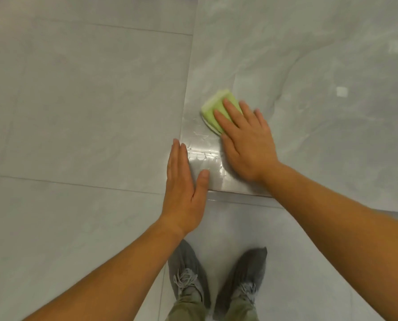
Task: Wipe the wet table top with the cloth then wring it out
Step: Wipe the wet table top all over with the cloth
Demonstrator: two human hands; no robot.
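A folded light-green cloth point(213, 107) lies on the grey marble table top point(309, 66), close to the table's near left corner. My right hand point(246, 140) lies flat on the cloth with straight fingers pressing it down. Water streaks and droplets point(202, 154) glisten on the corner between my two hands. My left hand point(184, 188) is flat with straight fingers at the table's left edge, its thumb resting on the wet corner.
The table's left edge runs up from the corner point(188, 89), and its front edge point(239, 195) runs to the right. Grey floor tiles point(77, 112) fill the left side. My two grey shoes point(216, 281) stand below the table's front edge.
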